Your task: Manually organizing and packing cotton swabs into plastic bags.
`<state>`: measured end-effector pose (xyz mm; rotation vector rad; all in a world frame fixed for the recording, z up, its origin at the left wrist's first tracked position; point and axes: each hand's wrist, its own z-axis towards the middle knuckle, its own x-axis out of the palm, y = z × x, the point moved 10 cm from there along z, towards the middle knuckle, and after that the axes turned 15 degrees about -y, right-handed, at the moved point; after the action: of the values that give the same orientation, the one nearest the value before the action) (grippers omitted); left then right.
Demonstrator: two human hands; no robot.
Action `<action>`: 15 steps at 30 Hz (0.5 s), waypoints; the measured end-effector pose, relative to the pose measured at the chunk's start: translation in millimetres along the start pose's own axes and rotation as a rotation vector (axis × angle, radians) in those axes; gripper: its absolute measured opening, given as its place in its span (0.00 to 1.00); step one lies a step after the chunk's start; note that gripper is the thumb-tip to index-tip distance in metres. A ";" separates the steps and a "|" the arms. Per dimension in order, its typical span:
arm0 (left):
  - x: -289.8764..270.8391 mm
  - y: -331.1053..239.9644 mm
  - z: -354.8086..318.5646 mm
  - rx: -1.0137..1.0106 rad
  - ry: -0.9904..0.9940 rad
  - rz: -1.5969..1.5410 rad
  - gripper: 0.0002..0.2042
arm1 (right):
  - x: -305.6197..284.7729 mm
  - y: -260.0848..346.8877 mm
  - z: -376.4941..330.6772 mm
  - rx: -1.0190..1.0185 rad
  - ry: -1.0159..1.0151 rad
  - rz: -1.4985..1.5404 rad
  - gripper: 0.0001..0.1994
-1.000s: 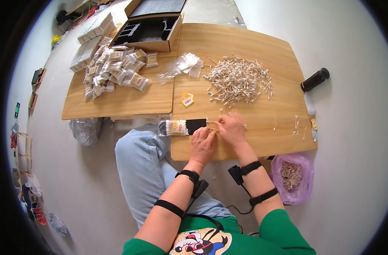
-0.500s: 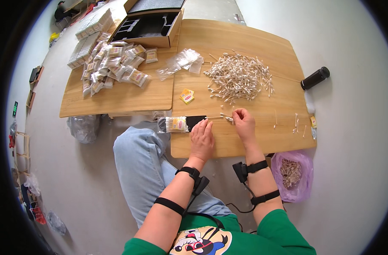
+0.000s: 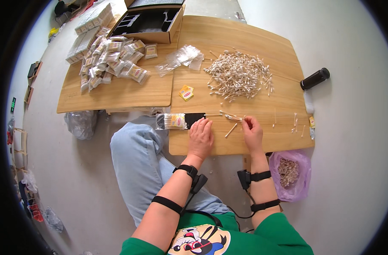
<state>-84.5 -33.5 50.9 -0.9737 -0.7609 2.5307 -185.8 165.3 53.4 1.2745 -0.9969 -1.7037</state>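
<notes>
My left hand [image 3: 201, 137] lies with fingers stretched out at the near right edge of a flat black piece [image 3: 195, 119]. At that piece's left end is a clear bag [image 3: 160, 121] of white-tipped cotton swabs with a yellow and white card [image 3: 177, 120]. My right hand [image 3: 253, 131] pinches the right ends of a few cotton swabs [image 3: 233, 118] just above the table. Another cotton swab [image 3: 231, 130] lies slanted below them. A single swab [image 3: 214, 114] points right from the black piece. Beyond my hands is a big heap of loose cotton swabs [image 3: 238, 75].
Yellow cards [image 3: 186, 92] and empty clear bags [image 3: 182, 60] lie beyond my left hand. Filled packs [image 3: 113, 61] pile up at the left, before an open box [image 3: 172, 32]. A black bottle [image 3: 315, 78] stands right of the table; a purple bag [image 3: 304, 170] is below its right edge.
My right hand has shifted a little to the right and down, pinching the swabs by their right ends. A slanted swab now shows on the table below them. My left hand stays in place.
</notes>
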 end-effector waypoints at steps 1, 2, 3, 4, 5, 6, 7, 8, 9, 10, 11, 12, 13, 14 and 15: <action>0.1 0.3 -0.3 -0.001 -0.004 0.001 0.19 | -6.9 2.1 0.4 -0.002 0.001 -0.001 0.01; 0.6 1.0 0.0 -0.002 -0.006 0.000 0.19 | -1.8 24.3 -5.9 -0.288 0.111 -0.212 0.04; 0.5 1.9 -1.1 0.003 -0.002 0.004 0.19 | 8.5 43.3 -20.8 -0.569 0.220 -0.426 0.08; 0.8 2.4 -2.1 0.008 0.002 0.008 0.19 | 8.2 47.5 -23.2 -0.567 0.219 -0.428 0.08; 1.3 3.2 -2.9 0.008 0.005 0.007 0.19 | 14.2 53.6 -30.2 -0.593 0.265 -0.400 0.10; -0.1 1.7 -2.0 0.005 0.007 0.003 0.18 | 17.1 58.5 -36.9 -0.617 0.312 -0.373 0.13; -1.5 0.6 -0.8 0.002 0.009 -0.001 0.18 | 16.3 59.9 -36.4 -0.614 0.313 -0.375 0.13; -2.3 -0.6 0.8 0.000 0.012 -0.001 0.18 | 12.0 60.7 -29.6 -0.579 0.260 -0.369 0.11; -1.4 0.0 1.9 -0.002 0.013 0.007 0.19 | 8.4 61.1 -23.0 -0.548 0.209 -0.359 0.10; -2.0 0.5 2.7 -0.004 0.012 0.016 0.19 | 9.7 60.7 -21.7 -0.549 0.211 -0.356 0.10; -3.8 1.1 1.9 -0.005 0.011 0.020 0.19 | 14.1 59.6 -22.7 -0.573 0.239 -0.373 0.09; -2.8 1.6 1.2 -0.002 -0.002 0.024 0.19 | 17.9 58.7 -21.5 -0.601 0.263 -0.393 0.09; -1.9 2.2 0.7 0.002 -0.014 0.029 0.19 | 19.6 57.6 -20.3 -0.606 0.261 -0.391 0.09; 0.1 2.6 0.2 0.004 -0.019 0.030 0.19 | 24.9 54.1 -22.2 -0.610 0.292 -0.418 0.07; 0.4 1.5 -0.2 0.009 -0.009 0.033 0.19 | 30.7 51.8 -27.3 -0.608 0.324 -0.446 0.06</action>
<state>-84.9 -34.4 49.6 -0.9801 -0.7419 2.5661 -159.1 113.2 83.9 1.3428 0.0204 -1.8407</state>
